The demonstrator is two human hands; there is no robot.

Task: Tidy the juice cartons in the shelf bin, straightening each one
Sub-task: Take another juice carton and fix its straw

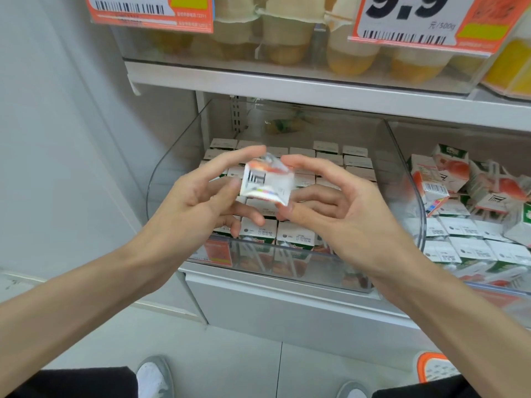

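Holding one juice carton [265, 180] at the centre of the frame, in the air above the clear shelf bin [161, 179] and over the packed cartons [290, 235] standing upright in rows inside it. Tilted, with a white face bearing black marks turned toward the camera, a coloured strip along the lower edge and a reddish end up and to the right. Too blurred to tell the long axis with certainty, though seemingly slanting from lower left to upper right. Reaching in from the two bottom corners of the frame with the left forearm [86, 282] and right forearm [448, 308], converging on the centre, palms turned inward and facing each other. Gripping lightly with the left hand [198, 196]: index finger stretched almost straight over the carton's top, thumb against its left side, remaining fingers half curled underneath. Pinching with the right hand [333, 205]: index finger arched over the upper right corner, thumb pressed at the lower right corner, other fingers loosely curled behind. Flanked at the right of the frame by a neighbouring bin [408, 168] with tumbled cartons [448, 179] lying askew.
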